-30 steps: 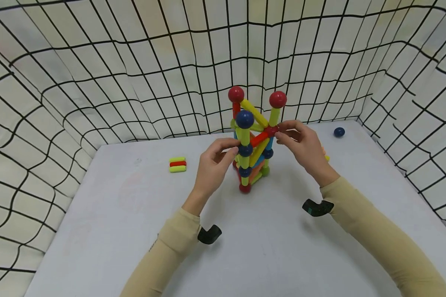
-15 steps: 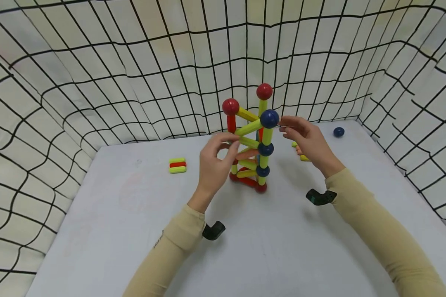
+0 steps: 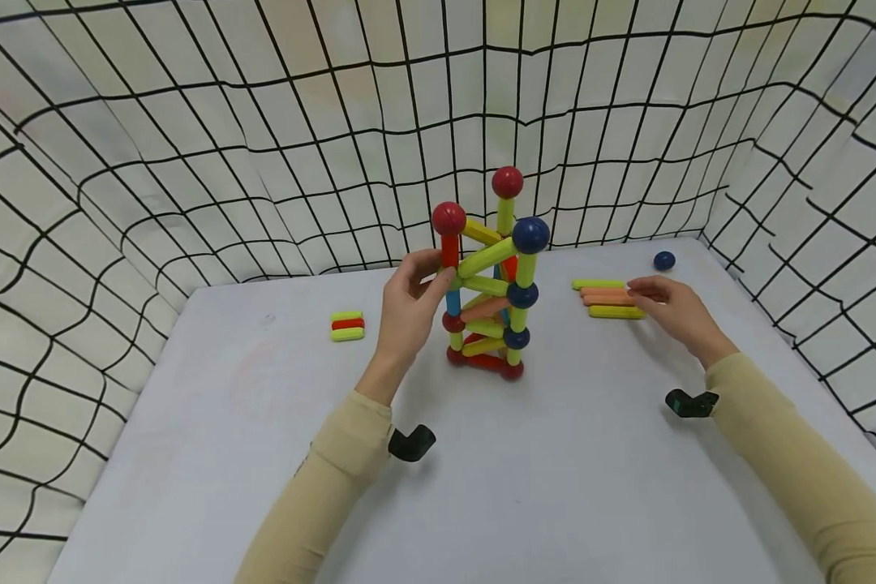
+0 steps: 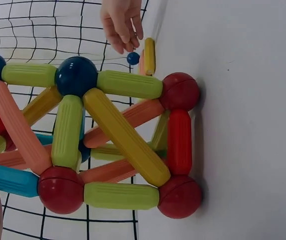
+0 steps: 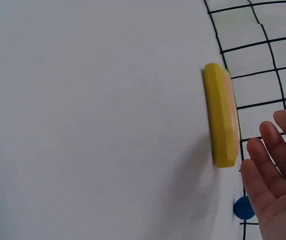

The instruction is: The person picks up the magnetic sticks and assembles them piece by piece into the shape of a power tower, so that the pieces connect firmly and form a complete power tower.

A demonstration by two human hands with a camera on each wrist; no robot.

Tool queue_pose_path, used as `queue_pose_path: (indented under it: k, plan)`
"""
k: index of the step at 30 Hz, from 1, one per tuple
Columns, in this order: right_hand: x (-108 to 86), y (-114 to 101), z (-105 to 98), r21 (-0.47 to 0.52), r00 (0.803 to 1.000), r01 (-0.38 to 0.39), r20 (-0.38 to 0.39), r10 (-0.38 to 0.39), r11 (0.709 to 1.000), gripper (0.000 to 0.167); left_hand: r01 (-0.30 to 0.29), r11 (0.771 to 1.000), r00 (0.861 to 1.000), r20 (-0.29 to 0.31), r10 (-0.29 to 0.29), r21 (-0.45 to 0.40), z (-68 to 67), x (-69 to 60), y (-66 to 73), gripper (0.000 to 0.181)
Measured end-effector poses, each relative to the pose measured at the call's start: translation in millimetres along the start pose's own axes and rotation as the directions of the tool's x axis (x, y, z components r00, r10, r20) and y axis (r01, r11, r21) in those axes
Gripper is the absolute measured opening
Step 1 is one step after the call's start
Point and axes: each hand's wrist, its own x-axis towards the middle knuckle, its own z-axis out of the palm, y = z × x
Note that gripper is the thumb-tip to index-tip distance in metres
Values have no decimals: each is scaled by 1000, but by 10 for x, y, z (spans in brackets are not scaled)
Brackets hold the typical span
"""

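A tower of coloured toy building rods and balls (image 3: 523, 294) stands upright on the white table, with red balls on two upper corners and a dark blue ball on another. My left hand (image 3: 407, 316) grips its left column just below the upper red rod, thumb in front; in the left wrist view only a bit of that hand shows at the lower left edge. On the right, my right hand (image 3: 677, 315) is over the right ends of a row of loose rods: a green rod (image 3: 597, 284), orange rods (image 3: 602, 297) and a yellow rod (image 3: 615, 312). Its fingers (image 5: 263, 172) are extended, holding nothing.
A loose dark blue ball (image 3: 664, 260) lies behind the right hand. Short green and red rods (image 3: 347, 324) lie in a row to the left of the tower. Black grid netting (image 3: 321, 146) stands around the table's back and sides.
The tower has been turned so its blue-ball column faces front right. My right hand has left the tower and moved right to the loose rods. The left hand has shifted onto the left column.
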Motion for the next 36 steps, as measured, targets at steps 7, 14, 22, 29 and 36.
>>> queue_pose_path:
  k: [7, 14, 22, 29, 36]
  plan:
    - [-13, 107, 16, -114, 998, 15, 55, -9, 993, 48, -75, 997, 997, -16, 76, 25, 17, -65, 19, 31]
    - [34, 77, 111, -207, 972, 86, 230, -37, 975, 48, -113, 994, 993, -16, 113, 2, 10, -76, 31, 30]
    - [53, -63, 218, -235, 934, 299, 272, -233, 925, 45, -118, 993, 993, -15, 118, 13, 9, -78, 45, 30]
    - [7, -466, 214, -101, 920, 338, 244, -306, 936, 40, -118, 993, 993, -22, 118, 12, 18, -82, 15, 30]
    - [-187, -1198, 211, 241, 952, 264, 88, -292, 934, 47, -123, 992, 992, -30, 123, 7, 36, -92, -9, 30]
